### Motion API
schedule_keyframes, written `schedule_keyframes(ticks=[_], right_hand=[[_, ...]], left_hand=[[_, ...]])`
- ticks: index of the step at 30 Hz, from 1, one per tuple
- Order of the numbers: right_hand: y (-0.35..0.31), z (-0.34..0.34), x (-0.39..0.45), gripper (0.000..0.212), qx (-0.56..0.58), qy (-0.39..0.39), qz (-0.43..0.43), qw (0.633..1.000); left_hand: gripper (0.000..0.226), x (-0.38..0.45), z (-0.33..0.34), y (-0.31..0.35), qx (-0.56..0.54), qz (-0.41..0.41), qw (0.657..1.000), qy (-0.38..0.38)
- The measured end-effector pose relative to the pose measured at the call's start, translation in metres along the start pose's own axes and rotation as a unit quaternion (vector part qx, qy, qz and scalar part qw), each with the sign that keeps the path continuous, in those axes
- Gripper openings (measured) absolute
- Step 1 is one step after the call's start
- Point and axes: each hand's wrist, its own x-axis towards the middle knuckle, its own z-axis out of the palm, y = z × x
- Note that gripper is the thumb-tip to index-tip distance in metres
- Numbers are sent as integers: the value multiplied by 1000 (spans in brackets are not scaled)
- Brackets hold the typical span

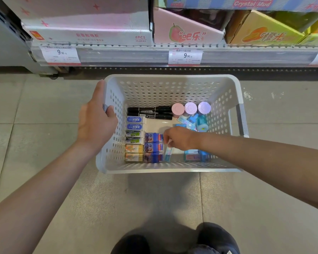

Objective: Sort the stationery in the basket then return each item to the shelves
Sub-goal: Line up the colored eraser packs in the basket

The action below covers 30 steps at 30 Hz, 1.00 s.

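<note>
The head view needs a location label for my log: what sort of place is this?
Probably a shop aisle: paper price tags on the shelf edge, boxed goods such as a pink pear-printed carton above.

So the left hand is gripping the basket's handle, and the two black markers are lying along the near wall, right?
Not quite. In the head view the left hand does grip the basket handle, but the two black markers lie toward the far wall, beside the three round pastel lids.
</note>
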Motion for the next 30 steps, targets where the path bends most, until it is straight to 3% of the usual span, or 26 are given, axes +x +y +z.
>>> schedule_keyframes(ticks=[5,10,13,20,23,25,30], right_hand=[[-2,13,9,27,-15,61,63,996],[-3,18,8,33,15,107,64,992],[-1,17,6,25,32,121,42,991],[10,-4,-4,24,26,61,-3,998],[14,-10,-18,23,-117,-39,-34,992],[15,-5,-26,26,-220,-120,-66,966],[21,7,-18,21,-315,-126,-120,933]], left_hand=[[64,0,1,-1,6,2,1000,4],[64,1,1,-2,10,3,1000,3],[65,2,2,-2,9,0,1000,2],[64,1,1,-1,11,5,1000,2],[65,2,2,-1,17,8,1000,3],[64,2,2,-2,14,5,1000,2],[64,2,1,-1,18,6,1000,2]])
